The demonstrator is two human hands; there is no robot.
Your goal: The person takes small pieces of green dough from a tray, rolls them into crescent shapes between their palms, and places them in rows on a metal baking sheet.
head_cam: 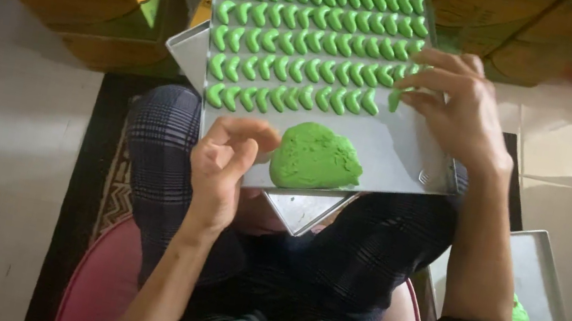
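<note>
Looking down from the head camera, I see a shiny metal baking tray (412, 155) resting on my lap, most of it filled with 6 rows of small, smooth green dough crescents (307, 39), while a bare strip along the near edge and a soft, lumpy green dough mound (316, 158) there suggest plenty is left to shape. My right hand (460, 109) has its grip narrow, fingertips pinching 1 fresh crescent piece (395, 100) at the right end of the last row. My left hand (222, 165) hovers loosely curled and holding nothing, just beside the mound.
</note>
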